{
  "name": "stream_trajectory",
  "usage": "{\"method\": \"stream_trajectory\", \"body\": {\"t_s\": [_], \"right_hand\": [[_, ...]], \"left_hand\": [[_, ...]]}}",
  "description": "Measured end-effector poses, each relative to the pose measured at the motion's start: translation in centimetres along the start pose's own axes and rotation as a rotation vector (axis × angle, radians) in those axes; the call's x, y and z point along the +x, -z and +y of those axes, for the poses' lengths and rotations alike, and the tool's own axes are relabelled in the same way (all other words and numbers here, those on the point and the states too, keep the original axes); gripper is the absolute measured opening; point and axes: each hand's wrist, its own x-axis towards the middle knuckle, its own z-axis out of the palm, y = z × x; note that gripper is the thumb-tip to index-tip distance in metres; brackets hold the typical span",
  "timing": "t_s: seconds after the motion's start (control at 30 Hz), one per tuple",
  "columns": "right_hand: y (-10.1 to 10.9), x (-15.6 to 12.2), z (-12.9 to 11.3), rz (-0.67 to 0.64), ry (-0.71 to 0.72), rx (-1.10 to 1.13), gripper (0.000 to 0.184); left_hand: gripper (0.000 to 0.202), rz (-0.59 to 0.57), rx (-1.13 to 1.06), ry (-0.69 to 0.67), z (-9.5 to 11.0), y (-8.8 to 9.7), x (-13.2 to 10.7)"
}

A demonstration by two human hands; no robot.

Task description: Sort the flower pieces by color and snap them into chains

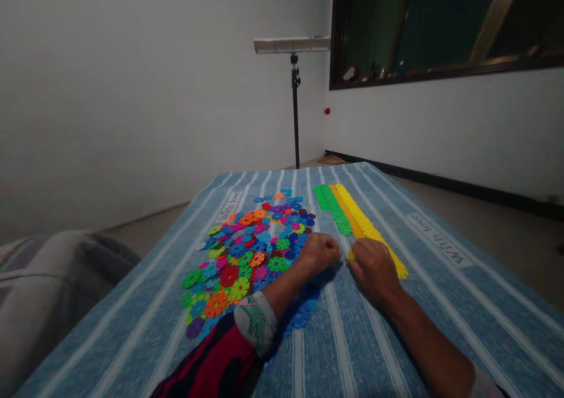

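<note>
My left hand is closed, fingers curled, just right of a pile of notched plastic discs in many colours. Whatever it may hold is hidden. A small gap separates it from my right hand, whose fingers are pinched. At the right fingertips shows the edge of a yellow notched disc. Beyond the hands lie overlapping rows of like discs: a green row, an orange row and a long yellow row. My right hand covers part of the orange and yellow rows.
A blue cloth with white stripes covers the table. Grey fabric bulges beside its left edge. Behind the table stands a lamp on a black pole, near white walls and a dark window.
</note>
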Motion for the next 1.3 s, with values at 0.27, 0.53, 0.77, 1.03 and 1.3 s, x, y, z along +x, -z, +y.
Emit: {"method": "stream_trajectory", "body": {"t_s": [0.27, 0.53, 0.77, 1.03, 1.3], "right_hand": [[-0.2, -0.6, 3.7, 0.009, -0.274, -0.168, 0.012], [-0.4, -0.8, 4.0, -0.056, -0.261, -0.185, 0.011], [-0.5, -0.8, 4.3, -0.104, -0.266, -0.205, 0.010], [0.0, -0.4, 3.8, -0.203, -0.357, -0.185, 0.016], [0.0, -0.8, 4.8, -0.173, -0.316, -0.101, 0.025]], "left_hand": [[0.014, 0.040, 0.122, -0.077, -1.8, 2.8, -1.0], [0.018, 0.010, 0.186, -0.063, -1.8, 3.2, -2.5], [0.017, -0.002, 0.184, -0.047, -1.7, 3.3, -2.6], [0.017, -0.024, 0.174, -0.078, -2.4, 3.2, -2.4], [0.017, -0.021, 0.226, -0.084, -2.5, 3.3, -2.8]]}}
